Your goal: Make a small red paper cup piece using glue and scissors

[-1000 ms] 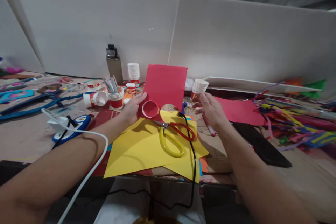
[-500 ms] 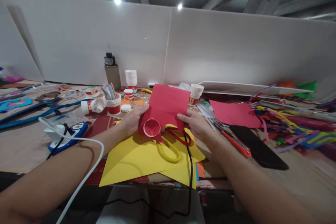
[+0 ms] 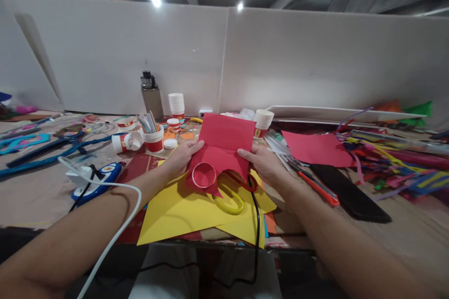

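Observation:
Between my two hands is a sheet of red paper (image 3: 228, 135) with a curved cut-out and a pointed tip along its lower edge. My left hand (image 3: 182, 155) pinches its left side, and my right hand (image 3: 262, 161) grips the right side with the thumb on top. At the sheet's lower left corner sits a round piece with a pale rim (image 3: 193, 178); whether it is attached I cannot tell. Partly hidden beneath the red paper lie scissors (image 3: 234, 210) with one yellow and one red handle loop. Yellow paper (image 3: 175, 219) spreads under them.
A cup of pens (image 3: 153, 142), stacked paper cups (image 3: 263, 124) and a bottle (image 3: 151, 98) stand behind. On the right are a box cutter (image 3: 319, 188), a black phone-like slab (image 3: 354, 196) and colourful strips (image 3: 403, 163). A white cable (image 3: 133, 215) crosses my left arm.
The red paper has bent slightly across its middle, and its lower edge covers more of the scissors. Both hands keep their hold. The view has shifted slightly.

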Demonstrator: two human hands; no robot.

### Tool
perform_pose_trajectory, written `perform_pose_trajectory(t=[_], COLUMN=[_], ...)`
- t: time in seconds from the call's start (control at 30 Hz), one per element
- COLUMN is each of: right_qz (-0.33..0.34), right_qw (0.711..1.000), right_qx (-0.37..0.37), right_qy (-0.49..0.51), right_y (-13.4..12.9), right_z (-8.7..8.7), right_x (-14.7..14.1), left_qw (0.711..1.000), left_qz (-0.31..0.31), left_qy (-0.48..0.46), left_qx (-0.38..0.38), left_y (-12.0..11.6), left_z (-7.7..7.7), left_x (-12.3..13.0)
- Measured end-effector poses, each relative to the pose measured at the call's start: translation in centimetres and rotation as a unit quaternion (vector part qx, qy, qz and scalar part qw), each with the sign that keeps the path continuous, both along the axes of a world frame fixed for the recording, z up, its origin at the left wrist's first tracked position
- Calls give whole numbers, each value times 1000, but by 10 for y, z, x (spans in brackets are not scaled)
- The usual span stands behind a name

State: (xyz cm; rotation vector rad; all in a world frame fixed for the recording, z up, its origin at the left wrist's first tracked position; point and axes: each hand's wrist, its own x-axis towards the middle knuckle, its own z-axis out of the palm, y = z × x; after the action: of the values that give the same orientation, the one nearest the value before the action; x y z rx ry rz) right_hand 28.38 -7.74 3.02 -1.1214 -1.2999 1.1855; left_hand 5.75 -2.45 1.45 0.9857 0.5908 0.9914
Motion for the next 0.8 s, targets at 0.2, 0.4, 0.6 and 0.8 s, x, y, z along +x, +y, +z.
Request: perform_pose_trajectory(t=[0.2,0.4,0.6,0.8], right_qz=[-83,-117,-154,-65], right_qw=[996,992,985,995], right_qx=[17,44,56,26], right_qy=[16,24,50,69], right_y=[5,10,11,6], right_z=[1,-1,2,-5], right_x=[5,10,10,2], left_qw=[998,998,999,999], left_qz=[-59,-59,1,31], left_qy=[32,24,30,13], left_qx=[9,-14,-39,-28], left_y=[-1,-7,-1,5], left_z=[-2,3,2,-1], left_x=[0,3,1,-2])
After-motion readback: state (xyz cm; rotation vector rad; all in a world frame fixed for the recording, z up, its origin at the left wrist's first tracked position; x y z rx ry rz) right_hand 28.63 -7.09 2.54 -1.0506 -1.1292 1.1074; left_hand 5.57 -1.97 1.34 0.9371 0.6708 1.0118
